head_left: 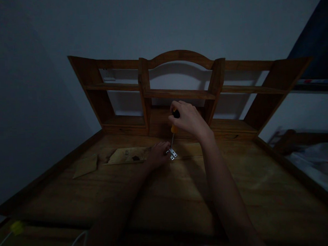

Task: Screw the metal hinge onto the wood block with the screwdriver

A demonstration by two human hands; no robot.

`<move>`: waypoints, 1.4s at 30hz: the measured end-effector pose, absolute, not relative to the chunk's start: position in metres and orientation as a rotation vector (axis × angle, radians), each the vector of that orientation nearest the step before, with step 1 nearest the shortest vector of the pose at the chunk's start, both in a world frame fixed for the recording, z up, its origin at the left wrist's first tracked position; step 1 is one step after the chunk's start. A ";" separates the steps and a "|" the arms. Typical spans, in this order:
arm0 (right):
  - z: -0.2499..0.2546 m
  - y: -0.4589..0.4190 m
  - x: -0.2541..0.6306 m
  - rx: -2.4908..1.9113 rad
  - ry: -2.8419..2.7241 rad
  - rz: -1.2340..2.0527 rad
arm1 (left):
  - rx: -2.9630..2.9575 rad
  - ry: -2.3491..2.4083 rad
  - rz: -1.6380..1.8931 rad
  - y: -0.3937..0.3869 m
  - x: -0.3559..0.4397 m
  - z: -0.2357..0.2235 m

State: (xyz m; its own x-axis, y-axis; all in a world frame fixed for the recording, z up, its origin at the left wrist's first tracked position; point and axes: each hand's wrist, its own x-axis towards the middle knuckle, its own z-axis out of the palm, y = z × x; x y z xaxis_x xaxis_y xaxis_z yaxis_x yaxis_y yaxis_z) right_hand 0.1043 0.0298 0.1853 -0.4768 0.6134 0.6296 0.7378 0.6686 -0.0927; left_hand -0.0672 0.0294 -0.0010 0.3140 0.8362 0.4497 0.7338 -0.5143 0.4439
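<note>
My right hand [189, 118] is closed around the black and orange handle of a screwdriver [174, 128], held nearly upright. Its thin shaft points down to a small silver hinge [173, 153] with several holes. My left hand [157, 154] rests beside the hinge, its fingertips at the hinge's left edge; whether they pinch it is hard to make out. Under the hinge lies a long pale wooden board [127, 155] with a dark knot and a broken left end. The screwdriver's tip meets the hinge area, but the screw itself is too small to see.
A wooden desk [237, 178] carries a shelf unit [180, 93] along its back, against the wall. To the left lies a loose wooden piece [85, 166]. White cords [77, 243] and a yellow object [16, 227] are at the lower left. The room is dim.
</note>
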 end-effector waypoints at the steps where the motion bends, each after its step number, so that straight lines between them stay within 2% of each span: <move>1: 0.185 0.029 0.104 -1.042 -2.241 -0.249 | 2.395 1.445 0.988 0.030 -0.067 -0.002; 16: 0.185 0.030 0.105 -1.055 -2.234 -0.267 | 1.986 1.159 1.172 0.038 -0.070 -0.006; 42: 0.183 0.032 0.106 -1.018 -2.217 -0.269 | 2.119 1.361 1.127 0.045 -0.069 -0.015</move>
